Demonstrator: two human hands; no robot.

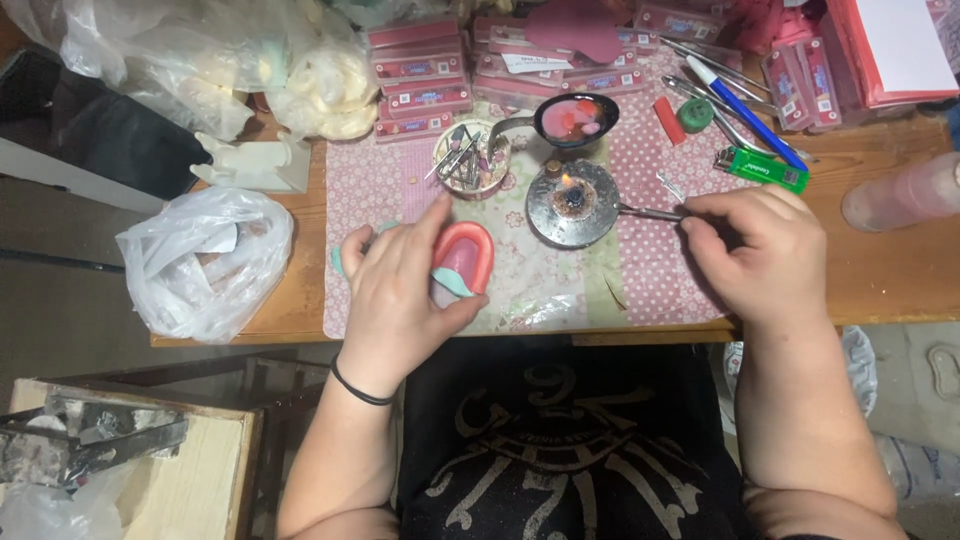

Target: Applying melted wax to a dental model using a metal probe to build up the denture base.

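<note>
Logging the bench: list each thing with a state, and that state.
Burner: lit, small flame.
Metal tool: in right hand, tip at the flame.
Pink wax form: held in left hand.
Ladle: holds pink pieces.
Blue pen: capped, lying flat.

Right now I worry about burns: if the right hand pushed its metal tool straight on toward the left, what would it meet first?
Probably the small burner. The right hand holds a thin metal tool whose tip already sits at the burner's rim, near the small flame. Height above the rim is unclear.
</note>
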